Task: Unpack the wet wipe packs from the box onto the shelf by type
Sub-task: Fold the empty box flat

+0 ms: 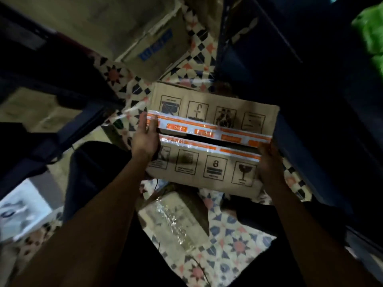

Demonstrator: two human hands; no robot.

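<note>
A brown cardboard box (pixel 209 168) with printed handling symbols and orange-and-white tape is held over the patterned floor. Its two top flaps are slightly parted, leaving a dark slit between the cut tape edges. My left hand (pixel 146 137) grips the box's left end, fingers on the tape. My right hand (pixel 269 162) holds the right end. No wet wipe packs are visible; the inside of the box is dark. The dark shelf (pixel 290 59) stands to the right.
A second cardboard box (pixel 155 50) with a blue label lies on the floor farther ahead. A plastic-wrapped bundle (pixel 176 218) sits on the tiled floor below the held box. Green packaging (pixel 371 32) shows at top right. Dark shelving and boxes line the left.
</note>
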